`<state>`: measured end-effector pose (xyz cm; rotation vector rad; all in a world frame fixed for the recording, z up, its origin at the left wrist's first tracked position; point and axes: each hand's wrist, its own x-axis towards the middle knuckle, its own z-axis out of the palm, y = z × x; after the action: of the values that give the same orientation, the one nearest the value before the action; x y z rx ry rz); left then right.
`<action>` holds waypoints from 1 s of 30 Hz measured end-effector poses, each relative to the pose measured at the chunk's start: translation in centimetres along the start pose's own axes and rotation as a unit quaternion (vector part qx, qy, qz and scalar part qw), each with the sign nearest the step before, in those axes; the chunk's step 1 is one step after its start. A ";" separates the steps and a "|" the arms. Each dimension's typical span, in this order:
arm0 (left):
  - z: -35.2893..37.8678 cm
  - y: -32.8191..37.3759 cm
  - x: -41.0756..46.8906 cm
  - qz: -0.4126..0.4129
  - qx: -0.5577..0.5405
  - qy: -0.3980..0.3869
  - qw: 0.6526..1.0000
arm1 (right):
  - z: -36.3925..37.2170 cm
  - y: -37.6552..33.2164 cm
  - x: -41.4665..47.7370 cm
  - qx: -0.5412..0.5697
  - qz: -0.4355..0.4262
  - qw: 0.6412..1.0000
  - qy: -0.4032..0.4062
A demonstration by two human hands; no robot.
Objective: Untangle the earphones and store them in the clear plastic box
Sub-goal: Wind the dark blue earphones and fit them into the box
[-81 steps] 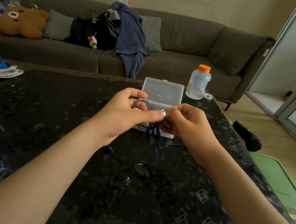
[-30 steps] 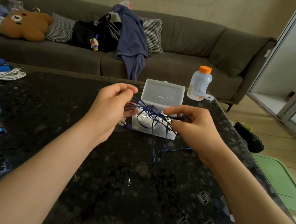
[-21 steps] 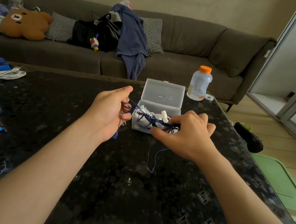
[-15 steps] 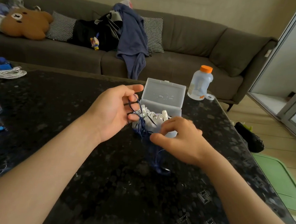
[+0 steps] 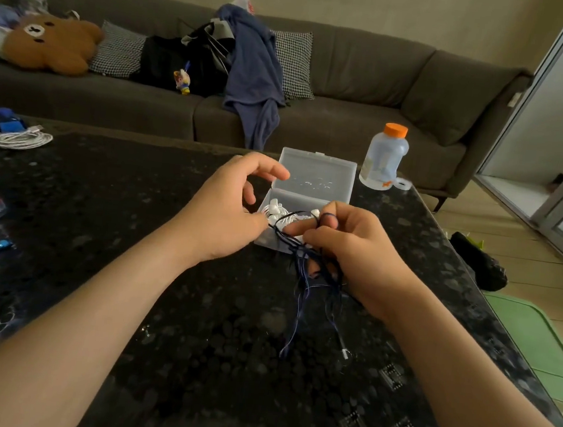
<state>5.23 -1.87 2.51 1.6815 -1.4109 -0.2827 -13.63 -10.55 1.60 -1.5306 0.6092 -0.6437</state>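
Head view: my right hand (image 5: 355, 251) pinches the dark blue earphones (image 5: 305, 277). The tangle hangs down onto the table (image 5: 133, 233). My left hand (image 5: 228, 215), fingers loosely spread, meets the cord; I cannot tell whether it grips. The clear plastic box (image 5: 314, 178) stands open near the table's far right corner, with white earphones (image 5: 275, 209) inside.

Left hand (image 5: 225, 214) and right hand (image 5: 348, 250) pinch dark earphones (image 5: 305, 274) — cords dangling before the clear plastic box (image 5: 315, 171).

Dark speckled surface (image 5: 190, 359) carries an open clear plastic box (image 5: 315, 171), an orange-capped bottle (image 5: 383, 157) and a coiled white cable (image 5: 22, 139)
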 end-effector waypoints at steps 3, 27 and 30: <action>-0.2 -0.2 0.0 0.014 0.015 -0.020 1.000 | -0.5 -0.1 0.1 0.034 -0.010 0.999 0.003; -0.5 0.3 -0.4 -0.110 -0.119 -0.096 0.982 | -0.8 -0.9 0.1 0.116 0.067 0.979 0.155; -0.3 0.1 -0.5 -0.146 -0.146 -0.111 0.972 | -0.6 -0.9 0.3 0.165 0.070 0.966 0.185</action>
<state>5.21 -1.24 2.59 1.6424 -1.2052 -0.8256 -13.83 -11.10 2.58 -1.0534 0.8387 -0.8828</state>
